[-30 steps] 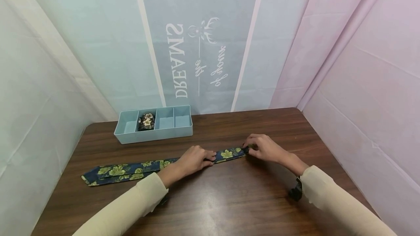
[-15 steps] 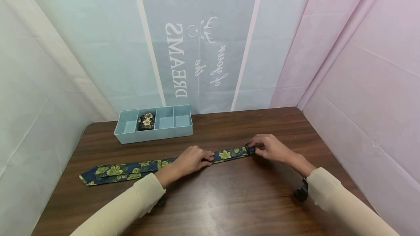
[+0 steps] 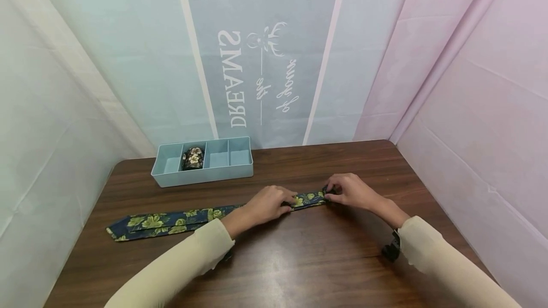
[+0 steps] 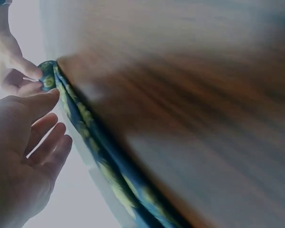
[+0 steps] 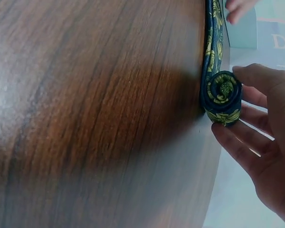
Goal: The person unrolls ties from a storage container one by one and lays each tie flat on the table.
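Observation:
A navy necktie [image 3: 151,221] with yellow-green flowers lies lengthwise across the table, its wide pointed end at the left. Its right end is coiled into a small roll [image 5: 223,92], spiral side facing the right wrist camera. My right hand [image 3: 353,191] holds this roll between thumb and fingertips, the thumb on top. Over the tie, just left of the roll, is my left hand [image 3: 267,203]. Its fingers look loosely bent in the left wrist view, and a gap shows between them and the tie [image 4: 102,154]. Part of the tie is hidden behind the left hand and forearm.
A light blue tray [image 3: 205,175] with several compartments stands at the back left of the brown wooden table [image 3: 274,270]. One compartment holds a dark rolled item with cream flowers [image 3: 193,158]. Pale cloth hangs behind and at both sides.
My left hand has slid rightward along the tie, closer to the roll. The right hand has shifted slightly right and still grips the coiled end.

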`<action>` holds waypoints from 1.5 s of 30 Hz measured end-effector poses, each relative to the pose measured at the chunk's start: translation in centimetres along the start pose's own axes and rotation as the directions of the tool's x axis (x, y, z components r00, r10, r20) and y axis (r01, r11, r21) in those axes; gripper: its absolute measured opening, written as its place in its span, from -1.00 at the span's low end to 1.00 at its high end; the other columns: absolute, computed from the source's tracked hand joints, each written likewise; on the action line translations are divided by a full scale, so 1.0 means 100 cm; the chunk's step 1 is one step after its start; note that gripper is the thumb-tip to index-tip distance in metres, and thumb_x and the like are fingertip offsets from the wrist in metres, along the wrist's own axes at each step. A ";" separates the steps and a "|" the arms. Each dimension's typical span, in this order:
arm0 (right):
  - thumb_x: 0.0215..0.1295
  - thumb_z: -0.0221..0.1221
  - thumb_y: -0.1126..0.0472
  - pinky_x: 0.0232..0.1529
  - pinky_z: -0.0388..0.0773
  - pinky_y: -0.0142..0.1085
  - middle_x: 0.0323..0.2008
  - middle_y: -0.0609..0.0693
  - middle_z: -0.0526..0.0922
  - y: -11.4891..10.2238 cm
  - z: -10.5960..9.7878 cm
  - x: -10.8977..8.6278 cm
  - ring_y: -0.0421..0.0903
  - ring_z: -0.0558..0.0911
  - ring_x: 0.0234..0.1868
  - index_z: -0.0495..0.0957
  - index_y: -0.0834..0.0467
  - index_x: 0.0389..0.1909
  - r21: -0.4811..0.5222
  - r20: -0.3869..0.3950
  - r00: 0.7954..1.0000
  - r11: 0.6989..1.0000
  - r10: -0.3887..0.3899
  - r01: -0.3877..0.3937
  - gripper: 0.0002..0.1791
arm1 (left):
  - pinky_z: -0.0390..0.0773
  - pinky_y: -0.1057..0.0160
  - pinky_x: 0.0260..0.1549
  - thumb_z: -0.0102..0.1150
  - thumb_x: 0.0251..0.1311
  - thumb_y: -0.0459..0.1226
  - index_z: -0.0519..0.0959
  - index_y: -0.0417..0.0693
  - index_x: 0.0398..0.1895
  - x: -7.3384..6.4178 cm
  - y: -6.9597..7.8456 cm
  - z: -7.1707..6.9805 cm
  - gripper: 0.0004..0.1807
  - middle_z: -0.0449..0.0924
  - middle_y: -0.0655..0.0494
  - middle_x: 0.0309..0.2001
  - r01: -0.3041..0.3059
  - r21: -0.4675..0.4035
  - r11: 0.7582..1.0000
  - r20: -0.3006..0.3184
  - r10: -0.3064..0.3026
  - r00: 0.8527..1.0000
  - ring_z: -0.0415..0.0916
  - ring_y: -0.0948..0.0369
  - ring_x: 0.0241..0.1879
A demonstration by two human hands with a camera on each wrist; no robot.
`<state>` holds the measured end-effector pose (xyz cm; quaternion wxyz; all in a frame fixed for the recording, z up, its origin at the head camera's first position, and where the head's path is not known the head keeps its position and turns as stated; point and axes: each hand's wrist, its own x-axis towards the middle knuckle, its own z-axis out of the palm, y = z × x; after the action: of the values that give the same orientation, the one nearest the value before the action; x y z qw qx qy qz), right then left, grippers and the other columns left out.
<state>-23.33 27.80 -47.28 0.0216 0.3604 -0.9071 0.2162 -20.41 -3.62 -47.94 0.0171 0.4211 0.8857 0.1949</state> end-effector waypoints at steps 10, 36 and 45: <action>0.28 0.46 0.24 -0.23 0.73 -0.21 -0.06 0.02 0.79 -0.001 -0.003 0.002 -0.13 0.76 -0.19 0.76 0.15 -0.02 -0.015 0.045 0.999 1.000 -0.002 0.003 -0.74 | 0.73 0.31 0.00 0.39 0.41 -0.23 0.74 -0.06 0.21 0.029 0.007 0.009 -0.65 0.62 0.02 0.33 -0.004 -0.035 0.999 0.019 0.005 1.000 0.75 0.22 0.03; 0.26 0.48 0.23 -0.39 0.54 -0.36 -0.23 -0.09 0.75 0.006 -0.007 -0.010 -0.30 0.58 -0.40 0.74 0.06 -0.24 -0.027 0.036 0.999 0.999 0.019 -0.018 -0.88 | 0.71 0.31 0.03 0.33 0.46 -0.25 0.75 0.01 0.19 0.022 0.008 0.019 -0.70 0.61 0.11 0.35 0.032 -0.023 0.999 0.065 -0.030 0.997 0.75 0.25 0.05; 0.23 0.46 0.30 -0.43 0.48 -0.38 -0.30 -0.12 0.75 0.010 -0.006 -0.015 -0.34 0.50 -0.46 0.68 0.05 -0.22 -0.024 0.024 0.998 0.998 0.054 -0.053 -0.82 | 0.70 0.29 0.08 0.31 0.47 -0.24 0.75 -0.01 0.18 0.018 0.011 0.018 -0.71 0.60 0.10 0.34 0.035 -0.022 0.999 0.068 -0.033 0.997 0.71 0.22 0.14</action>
<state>-22.91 29.64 -47.40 0.0087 0.3383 -0.9191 0.2018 -20.42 -1.01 -48.98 0.0551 0.4120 0.8893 0.1905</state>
